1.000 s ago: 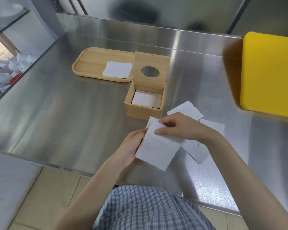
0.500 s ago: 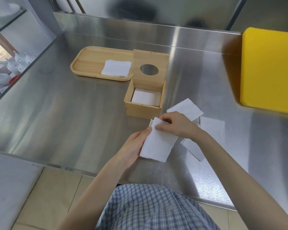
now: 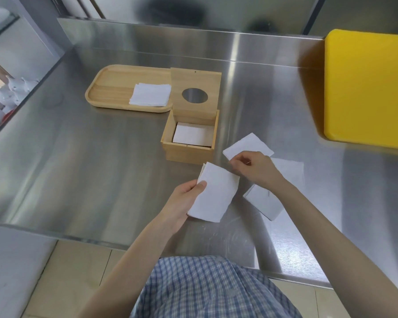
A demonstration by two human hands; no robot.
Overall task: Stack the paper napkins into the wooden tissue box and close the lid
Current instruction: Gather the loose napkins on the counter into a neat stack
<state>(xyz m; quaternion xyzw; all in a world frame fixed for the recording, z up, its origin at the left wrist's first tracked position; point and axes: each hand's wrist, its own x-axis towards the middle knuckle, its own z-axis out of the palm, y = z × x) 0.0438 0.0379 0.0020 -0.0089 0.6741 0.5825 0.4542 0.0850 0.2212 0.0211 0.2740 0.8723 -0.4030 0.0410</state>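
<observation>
The wooden tissue box [image 3: 188,153] stands mid-table with its lid [image 3: 194,79] tipped up; the lid has a round hole. White napkins [image 3: 193,135] lie inside the box. My left hand [image 3: 184,200] holds a folded napkin [image 3: 216,193] just in front of the box, thumb on top. My right hand [image 3: 255,167] is to the right of it, fingertips pinched on the near edge of a loose napkin [image 3: 248,145] lying on the table. Two more loose napkins [image 3: 264,203] [image 3: 290,168] lie partly under my right wrist.
A wooden tray [image 3: 112,88] left of the box carries a small stack of napkins [image 3: 151,94]. A thick yellow board [image 3: 368,88] lies at the right. The steel table's front edge [image 3: 55,231] runs close to my body. White crockery [image 3: 9,95] sits beyond the left edge.
My right hand let go of the napkin held by both hands and moved right to the loose napkin on the table. My left hand keeps the folded napkin, now lower.
</observation>
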